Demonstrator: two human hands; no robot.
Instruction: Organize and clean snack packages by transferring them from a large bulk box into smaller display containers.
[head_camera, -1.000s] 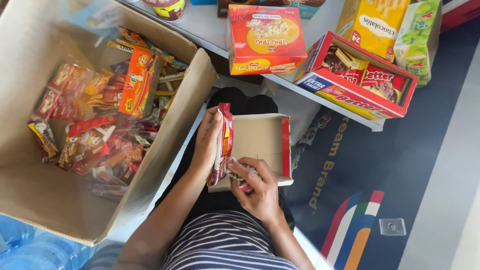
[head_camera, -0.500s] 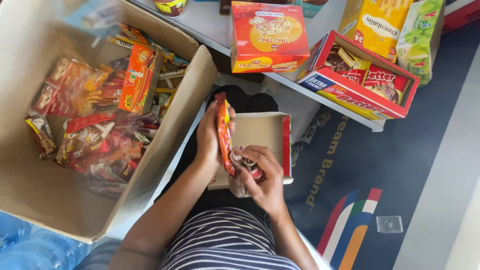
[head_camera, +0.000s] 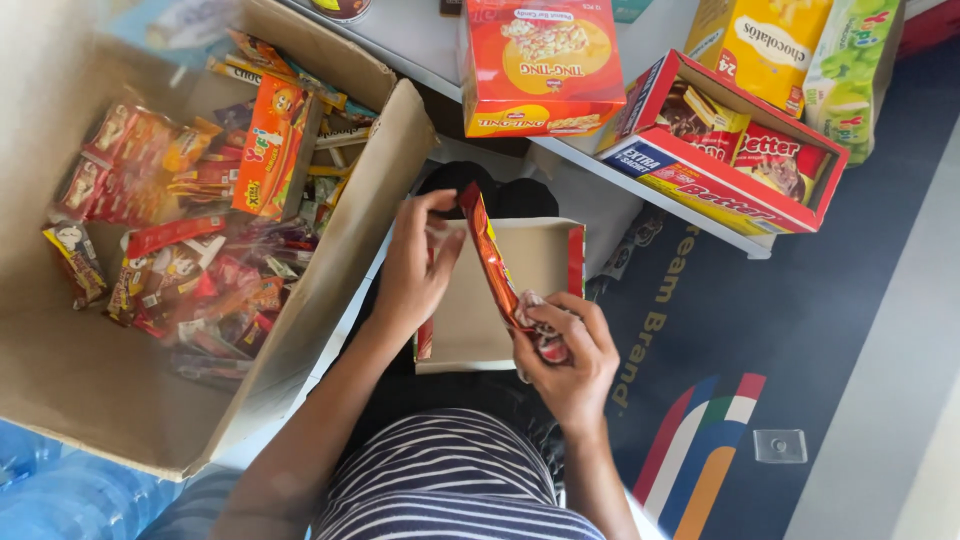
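A small open carton (head_camera: 470, 320), plain brown inside with red edges, rests on my lap. Over it I hold a stack of flat red and orange snack packets (head_camera: 492, 262) on edge. My left hand (head_camera: 415, 265) grips the upper end of the stack, fingers curled round it. My right hand (head_camera: 570, 350) pinches the lower end, where crumpled wrapper ends show. The packets stand tilted above the carton's inside.
A big cardboard box (head_camera: 330, 270) at my left holds several loose snack packets and an orange box (head_camera: 268, 160). On the white shelf (head_camera: 600, 165) ahead stand a red-yellow box (head_camera: 540, 65), an open red display box (head_camera: 735, 145), a yellow box (head_camera: 760, 40) and a green pack (head_camera: 850, 70).
Both hands have lifted the packet stack a little and turned it more on edge over the small carton. My left hand has shifted up to its top end.
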